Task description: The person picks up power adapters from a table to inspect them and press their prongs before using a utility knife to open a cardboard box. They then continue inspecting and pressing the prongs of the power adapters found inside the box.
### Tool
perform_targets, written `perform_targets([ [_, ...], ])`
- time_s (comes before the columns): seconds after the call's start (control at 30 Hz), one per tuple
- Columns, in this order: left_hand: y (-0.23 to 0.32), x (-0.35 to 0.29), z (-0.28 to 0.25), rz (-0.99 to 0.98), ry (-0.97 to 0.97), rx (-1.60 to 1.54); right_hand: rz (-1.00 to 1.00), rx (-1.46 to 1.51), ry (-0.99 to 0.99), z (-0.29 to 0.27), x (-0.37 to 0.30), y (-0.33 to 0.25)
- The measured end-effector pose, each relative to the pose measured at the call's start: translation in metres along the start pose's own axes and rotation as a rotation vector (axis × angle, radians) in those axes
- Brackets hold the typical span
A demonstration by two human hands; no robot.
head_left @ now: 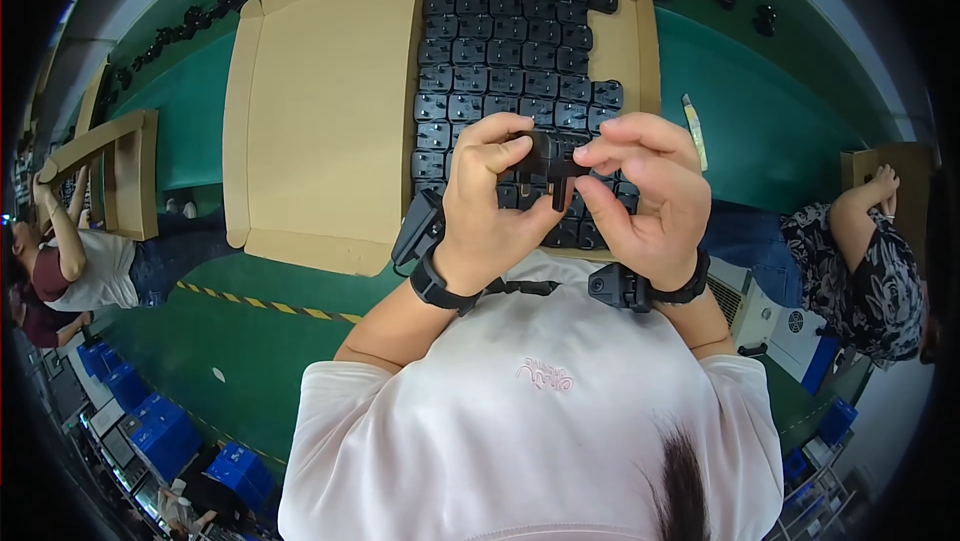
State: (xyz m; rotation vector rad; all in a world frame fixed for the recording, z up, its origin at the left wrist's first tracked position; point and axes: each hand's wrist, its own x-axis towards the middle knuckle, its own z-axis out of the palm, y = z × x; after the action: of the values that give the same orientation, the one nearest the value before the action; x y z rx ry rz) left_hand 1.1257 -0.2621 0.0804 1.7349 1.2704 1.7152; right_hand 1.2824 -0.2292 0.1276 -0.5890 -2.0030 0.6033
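Between my two hands, above the near part of an open cardboard box (632, 41), is a black plug adapter (556, 153) with its prongs pointing down toward me. My left hand (486, 191) grips its left side with thumb and curled fingers. On the other side, my right hand (655, 191) pinches it between thumb and fingertips. Beneath both hands, rows of similar black plug adapters (505, 29) fill most of the box, prongs up. A bare strip of cardboard shows along the box's right side. My hands hide part of the nearer rows.
The box's lid (320, 111) lies folded open to the left. A yellow-handled cutter (695, 131) rests on the green table right of the box. More black adapters (200, 16) line the far edge. One person (95, 251) stands at left, another (850, 261) at right.
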Motion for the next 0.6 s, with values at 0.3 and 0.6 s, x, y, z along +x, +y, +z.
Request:
perform_targets([
  [0.3, -0.014, -0.004, -0.016, 0.059, 0.039, 0.004, 0.059, -0.120, -0.055, 0.016, 0.009, -0.010],
  [0.6, -0.011, 0.006, -0.032, 0.180, 0.029, 0.141, -0.099, -0.106, 0.026, 0.034, 0.010, -0.004],
])
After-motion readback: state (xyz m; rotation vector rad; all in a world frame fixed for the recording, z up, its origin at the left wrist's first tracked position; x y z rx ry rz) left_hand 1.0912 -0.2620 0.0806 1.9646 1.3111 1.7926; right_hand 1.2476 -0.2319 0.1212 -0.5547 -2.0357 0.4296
